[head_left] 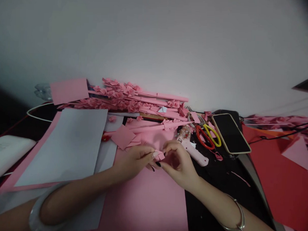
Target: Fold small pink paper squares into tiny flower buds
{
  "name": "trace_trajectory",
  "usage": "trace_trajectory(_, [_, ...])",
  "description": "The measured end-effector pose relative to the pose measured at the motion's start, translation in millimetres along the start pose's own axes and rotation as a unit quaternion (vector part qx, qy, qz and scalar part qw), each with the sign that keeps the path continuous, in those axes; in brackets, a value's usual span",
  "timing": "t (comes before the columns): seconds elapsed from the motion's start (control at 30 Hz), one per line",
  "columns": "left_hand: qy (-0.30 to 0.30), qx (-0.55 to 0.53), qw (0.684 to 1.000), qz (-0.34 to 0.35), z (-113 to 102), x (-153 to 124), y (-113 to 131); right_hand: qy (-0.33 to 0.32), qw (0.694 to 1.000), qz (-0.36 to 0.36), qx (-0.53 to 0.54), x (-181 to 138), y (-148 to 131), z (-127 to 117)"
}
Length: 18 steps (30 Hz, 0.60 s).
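Observation:
A small folded piece of pink paper is held up over a large pink sheet. My left hand pinches it from the left between thumb and fingers. From the right, my right hand has its thumb and fingertips at the folded paper's edge, with fingers curled. Just behind the hands lie pink paper squares. A pale pink glue gun rests to the right of my right hand, near scissors with red and yellow handles.
Paper roses with rolled stems are heaped along the wall. White sheets lie at left beside a white device. On the right are a phone, red paper and a black cable.

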<state>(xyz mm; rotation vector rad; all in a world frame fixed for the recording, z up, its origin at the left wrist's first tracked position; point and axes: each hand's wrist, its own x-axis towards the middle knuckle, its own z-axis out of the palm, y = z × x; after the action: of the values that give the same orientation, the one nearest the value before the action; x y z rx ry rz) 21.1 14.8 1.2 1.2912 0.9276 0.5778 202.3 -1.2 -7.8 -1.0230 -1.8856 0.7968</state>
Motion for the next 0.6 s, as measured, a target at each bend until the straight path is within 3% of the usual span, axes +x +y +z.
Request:
trace_trajectory(0.1, [-0.009, 0.016, 1.000, 0.013, -0.6, 0.5, -2.8, -0.006, 1.000, -0.026, -0.016, 3.6, -1.0, -1.1])
trace_trajectory(0.3, [-0.020, 0.037, 0.999, 0.021, -2.3, 2.7, -8.7, -0.029, 0.999, -0.013, 0.005, 5.1, 0.1, -1.9])
trace_trajectory(0.6, [-0.005, 0.069, 0.997, 0.039, -1.8, 0.5, -3.3, -0.009, 1.000, -0.007, -0.003, 5.6, 1.6, -2.2])
